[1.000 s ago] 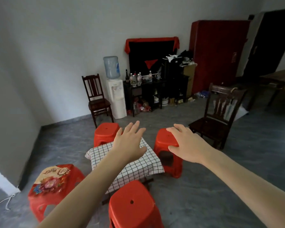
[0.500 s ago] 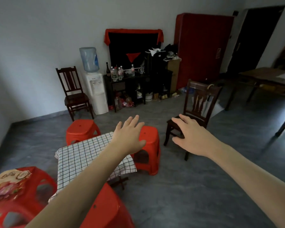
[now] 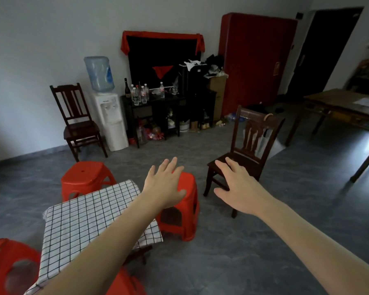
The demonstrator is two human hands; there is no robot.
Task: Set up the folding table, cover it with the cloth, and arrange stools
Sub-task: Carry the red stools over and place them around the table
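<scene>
Reaching: both hands out in front, nothing held
Left grip: wide, fingers spread and straight, hovering over the top of the right stool; touching or just above, cannot tell
Right grip: wide too, fingers splayed, palm down, in line with the seat of the near chair; looks short of it, not on it
Tabletop: covered by the cloth, checked black on white, draped over the edges; one dark leg showing under the near corner
Stools: far stool behind the cloth, right stool just beside its right edge, near stool at the bottom under the left forearm, patterned stool at bottom left
Changed: view swung right over the last second, cloth and stools slid to the left of frame, near chair and big wooden table now well in sight; right grip off the right stool's top and across to the chair side, left grip over from the cloth to that stool
Meaning: table up, cloth on, four stools round it, so the task looks nearly done; probably a last nudge of the right stool, or finishing
Further out: second chair, water dispenser, bottles, red cabinet along the wall
</scene>
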